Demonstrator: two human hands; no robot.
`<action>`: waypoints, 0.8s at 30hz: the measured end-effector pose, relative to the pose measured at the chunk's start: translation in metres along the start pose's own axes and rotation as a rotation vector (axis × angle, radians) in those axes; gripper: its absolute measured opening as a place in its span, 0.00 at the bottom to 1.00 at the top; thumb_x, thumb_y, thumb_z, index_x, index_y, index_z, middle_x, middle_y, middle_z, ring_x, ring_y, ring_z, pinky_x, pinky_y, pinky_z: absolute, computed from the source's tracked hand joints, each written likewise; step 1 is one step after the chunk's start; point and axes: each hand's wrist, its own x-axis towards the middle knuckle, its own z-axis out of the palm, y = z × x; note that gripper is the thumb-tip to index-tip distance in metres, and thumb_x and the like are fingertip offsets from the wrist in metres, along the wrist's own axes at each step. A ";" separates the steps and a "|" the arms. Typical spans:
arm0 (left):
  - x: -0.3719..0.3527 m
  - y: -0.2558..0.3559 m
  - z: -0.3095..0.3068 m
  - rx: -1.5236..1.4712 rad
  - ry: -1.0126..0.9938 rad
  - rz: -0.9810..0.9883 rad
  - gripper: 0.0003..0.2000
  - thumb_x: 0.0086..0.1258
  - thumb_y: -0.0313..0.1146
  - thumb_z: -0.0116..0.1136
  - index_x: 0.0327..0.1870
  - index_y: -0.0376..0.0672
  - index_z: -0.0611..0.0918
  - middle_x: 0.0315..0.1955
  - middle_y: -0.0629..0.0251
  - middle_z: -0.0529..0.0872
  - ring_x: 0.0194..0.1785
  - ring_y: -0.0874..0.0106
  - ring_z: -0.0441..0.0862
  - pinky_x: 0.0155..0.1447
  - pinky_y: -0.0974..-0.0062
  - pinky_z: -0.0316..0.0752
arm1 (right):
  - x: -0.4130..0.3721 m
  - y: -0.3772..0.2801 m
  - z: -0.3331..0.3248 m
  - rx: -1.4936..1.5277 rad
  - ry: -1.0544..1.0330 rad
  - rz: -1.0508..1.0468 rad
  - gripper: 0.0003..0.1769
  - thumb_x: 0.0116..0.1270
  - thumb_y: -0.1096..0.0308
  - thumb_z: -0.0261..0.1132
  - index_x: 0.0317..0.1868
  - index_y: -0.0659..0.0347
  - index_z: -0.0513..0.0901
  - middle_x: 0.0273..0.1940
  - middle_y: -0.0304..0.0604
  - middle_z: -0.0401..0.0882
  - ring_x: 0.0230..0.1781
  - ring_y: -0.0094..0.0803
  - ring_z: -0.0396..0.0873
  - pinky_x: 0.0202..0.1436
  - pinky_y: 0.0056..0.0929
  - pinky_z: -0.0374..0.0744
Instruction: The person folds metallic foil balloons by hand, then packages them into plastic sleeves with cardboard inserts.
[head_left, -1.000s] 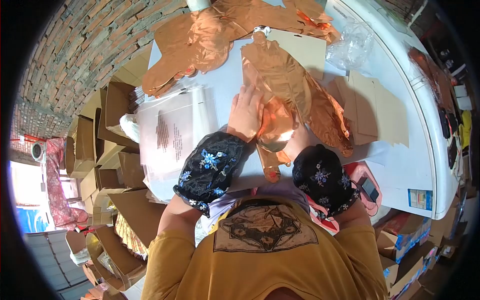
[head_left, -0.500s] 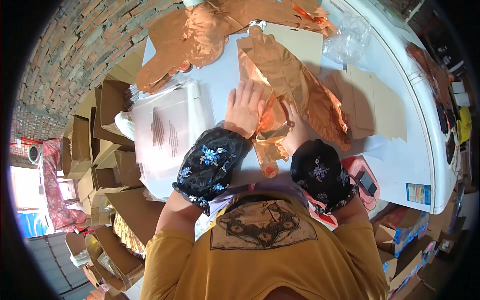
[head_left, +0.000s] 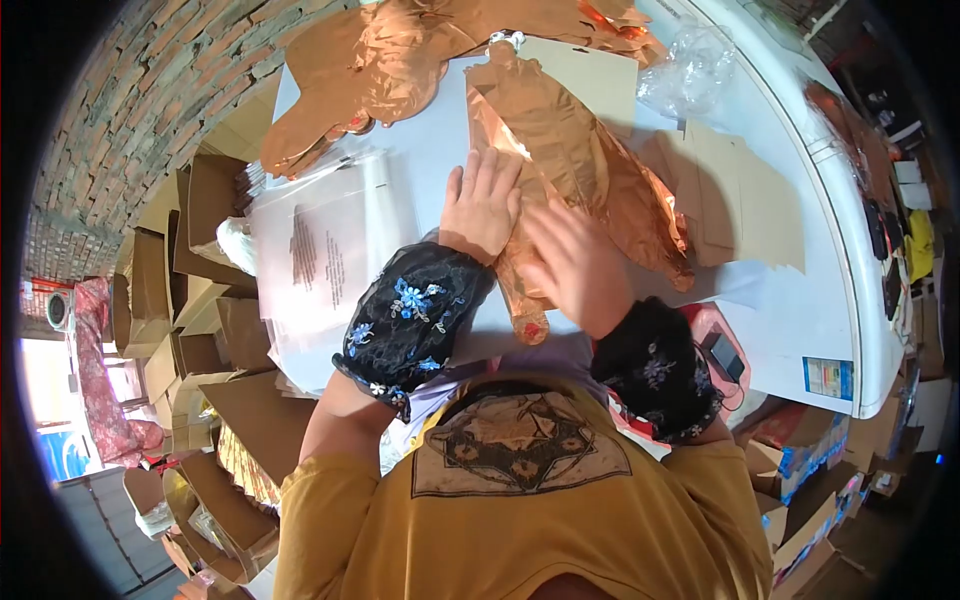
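Both hands [head_left: 525,235] flat on foil balloon [head_left: 570,165]

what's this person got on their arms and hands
No gloves on the left hand or right hand. Each forearm wears a black sheer cover with blue and white embroidered flowers, gathered at both ends: the left cover and the right cover. Above them come the short sleeves of a mustard-yellow shirt.

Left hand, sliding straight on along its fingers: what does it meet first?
The foil balloon. The left hand lies flat on the table, fingers pointing away from the body, tips at the foil's left edge, so it would likely ride onto the foil almost at once.
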 end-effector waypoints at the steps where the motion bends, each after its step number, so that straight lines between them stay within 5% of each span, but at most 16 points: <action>1: 0.000 0.001 -0.002 0.000 0.000 0.000 0.23 0.78 0.42 0.45 0.72 0.51 0.68 0.70 0.56 0.69 0.74 0.56 0.64 0.73 0.53 0.59 | -0.005 -0.002 0.006 -0.038 -0.038 -0.026 0.28 0.63 0.61 0.70 0.60 0.67 0.76 0.61 0.49 0.76 0.64 0.46 0.73 0.70 0.42 0.70; 6: 0.003 -0.002 -0.006 0.022 0.003 0.027 0.23 0.77 0.42 0.46 0.72 0.51 0.69 0.68 0.56 0.70 0.72 0.57 0.65 0.71 0.55 0.61 | -0.032 0.003 0.031 0.032 -0.084 0.052 0.35 0.60 0.57 0.73 0.64 0.67 0.75 0.67 0.51 0.72 0.70 0.48 0.68 0.74 0.44 0.65; 13: 0.036 0.000 -0.023 -0.160 -0.183 -0.086 0.14 0.73 0.43 0.52 0.53 0.47 0.77 0.55 0.57 0.73 0.63 0.54 0.69 0.64 0.52 0.63 | -0.033 0.002 0.031 0.028 -0.091 0.057 0.37 0.61 0.57 0.72 0.67 0.65 0.73 0.69 0.51 0.70 0.72 0.48 0.66 0.75 0.44 0.64; 17: 0.034 0.002 0.005 -0.045 0.011 0.008 0.15 0.73 0.41 0.54 0.55 0.46 0.76 0.59 0.54 0.71 0.68 0.48 0.64 0.67 0.49 0.62 | -0.037 0.004 0.036 0.059 -0.067 0.071 0.36 0.62 0.56 0.70 0.67 0.65 0.73 0.69 0.51 0.70 0.72 0.48 0.65 0.75 0.45 0.63; 24: 0.027 -0.003 0.003 -0.089 0.060 0.088 0.18 0.74 0.39 0.49 0.61 0.43 0.75 0.61 0.53 0.73 0.69 0.54 0.67 0.70 0.54 0.62 | -0.038 0.002 0.025 0.146 -0.074 0.086 0.36 0.62 0.58 0.70 0.68 0.64 0.72 0.70 0.51 0.69 0.72 0.49 0.65 0.75 0.43 0.64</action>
